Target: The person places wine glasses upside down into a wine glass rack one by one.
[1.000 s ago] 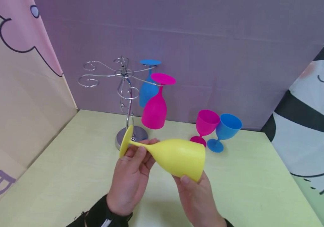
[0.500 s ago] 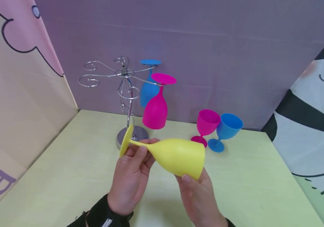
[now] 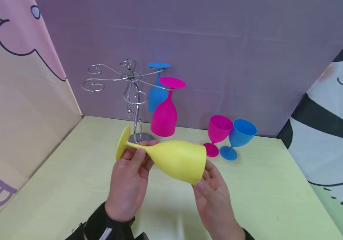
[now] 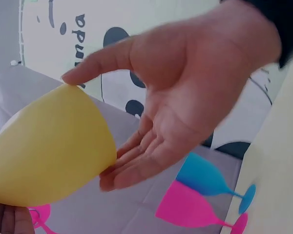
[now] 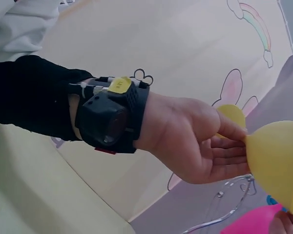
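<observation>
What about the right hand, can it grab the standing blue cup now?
Probably not yet: the right hand helps hold the yellow cup. Once free, nothing seems to block its way to the blue cup.

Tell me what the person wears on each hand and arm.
The left hand is ungloved; behind it come a black strap, a dark boxy device with a small yellow label, then a black left sleeve. The right hand is ungloved too, with a black right sleeve.
</observation>
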A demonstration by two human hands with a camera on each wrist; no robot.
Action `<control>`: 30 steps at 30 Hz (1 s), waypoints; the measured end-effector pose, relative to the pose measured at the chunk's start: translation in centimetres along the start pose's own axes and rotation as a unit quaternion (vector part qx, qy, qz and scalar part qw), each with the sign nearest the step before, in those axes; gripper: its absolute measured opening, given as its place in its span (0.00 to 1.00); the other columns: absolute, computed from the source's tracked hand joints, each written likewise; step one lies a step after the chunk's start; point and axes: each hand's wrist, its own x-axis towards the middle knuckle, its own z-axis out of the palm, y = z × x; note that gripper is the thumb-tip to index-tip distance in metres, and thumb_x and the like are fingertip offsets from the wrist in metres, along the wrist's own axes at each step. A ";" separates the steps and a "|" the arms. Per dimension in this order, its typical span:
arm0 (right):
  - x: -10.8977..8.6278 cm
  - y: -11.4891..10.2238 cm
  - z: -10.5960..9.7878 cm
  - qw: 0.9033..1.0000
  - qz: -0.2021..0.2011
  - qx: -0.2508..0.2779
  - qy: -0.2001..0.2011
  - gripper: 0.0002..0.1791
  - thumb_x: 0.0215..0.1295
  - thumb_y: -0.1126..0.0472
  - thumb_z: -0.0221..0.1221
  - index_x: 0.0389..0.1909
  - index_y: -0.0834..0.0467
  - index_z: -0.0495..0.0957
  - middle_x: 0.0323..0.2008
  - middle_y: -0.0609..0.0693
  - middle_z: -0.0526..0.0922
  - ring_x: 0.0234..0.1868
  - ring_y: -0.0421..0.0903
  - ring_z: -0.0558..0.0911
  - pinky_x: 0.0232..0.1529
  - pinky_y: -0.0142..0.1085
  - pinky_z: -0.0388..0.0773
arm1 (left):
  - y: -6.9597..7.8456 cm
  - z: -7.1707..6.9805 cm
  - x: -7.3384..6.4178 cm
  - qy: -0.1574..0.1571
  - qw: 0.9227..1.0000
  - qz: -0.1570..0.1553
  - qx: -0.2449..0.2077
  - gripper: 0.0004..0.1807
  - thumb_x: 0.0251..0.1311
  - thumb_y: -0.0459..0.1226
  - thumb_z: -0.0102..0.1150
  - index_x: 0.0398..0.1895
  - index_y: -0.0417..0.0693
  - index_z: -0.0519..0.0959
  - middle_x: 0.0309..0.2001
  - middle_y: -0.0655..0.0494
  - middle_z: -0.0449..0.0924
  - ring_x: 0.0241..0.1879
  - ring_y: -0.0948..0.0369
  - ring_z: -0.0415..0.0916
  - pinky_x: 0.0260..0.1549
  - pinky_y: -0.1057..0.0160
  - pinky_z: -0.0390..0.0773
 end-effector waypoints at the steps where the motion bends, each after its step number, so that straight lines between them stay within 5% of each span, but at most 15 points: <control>1: 0.1 -0.1 -0.1 1.000 -0.005 -0.008 0.002 0.29 0.69 0.67 0.55 0.69 0.58 0.58 0.66 0.57 0.66 0.66 0.53 0.68 0.64 0.38 0.69 | 0.1 -0.1 0.0 0.000 1.000 0.006 0.004 0.25 0.67 0.40 0.56 0.58 0.30 0.67 0.59 0.41 0.72 0.61 0.46 0.71 0.61 0.55 0.72; 9: 0.4 -1.5 -0.9 0.995 -0.050 -0.080 -0.026 0.33 0.66 0.71 0.57 0.70 0.59 0.57 0.67 0.56 0.65 0.68 0.54 0.65 0.63 0.38 0.70 | 0.7 -0.1 0.0 -0.017 0.998 0.032 0.046 0.19 0.68 0.38 0.56 0.55 0.32 0.72 0.56 0.40 0.76 0.59 0.46 0.73 0.60 0.54 0.73; 14: 0.4 -2.3 -1.1 0.982 -0.068 -0.166 -0.050 0.37 0.58 0.73 0.65 0.67 0.57 0.63 0.66 0.54 0.68 0.68 0.51 0.67 0.62 0.37 0.71 | 1.3 -0.3 0.0 -0.038 0.992 0.067 0.104 0.17 0.69 0.37 0.55 0.54 0.33 0.75 0.54 0.40 0.79 0.58 0.46 0.74 0.60 0.54 0.74; 22: 0.5 -2.0 -1.2 0.963 -0.104 -0.236 -0.078 0.38 0.54 0.73 0.67 0.66 0.55 0.66 0.64 0.51 0.72 0.65 0.49 0.70 0.62 0.35 0.71 | 1.7 -0.7 0.1 -0.062 0.963 0.118 0.235 0.14 0.69 0.35 0.54 0.54 0.38 0.77 0.48 0.45 0.82 0.54 0.50 0.77 0.57 0.56 0.77; 30: 0.8 -1.6 -2.0 0.946 -0.147 -0.256 -0.137 0.39 0.53 0.75 0.67 0.67 0.60 0.65 0.63 0.54 0.73 0.64 0.52 0.72 0.64 0.37 0.70 | 1.4 -0.7 -0.7 -0.158 0.933 0.195 0.259 0.13 0.68 0.26 0.50 0.54 0.39 0.76 0.45 0.45 0.82 0.51 0.48 0.78 0.56 0.53 0.77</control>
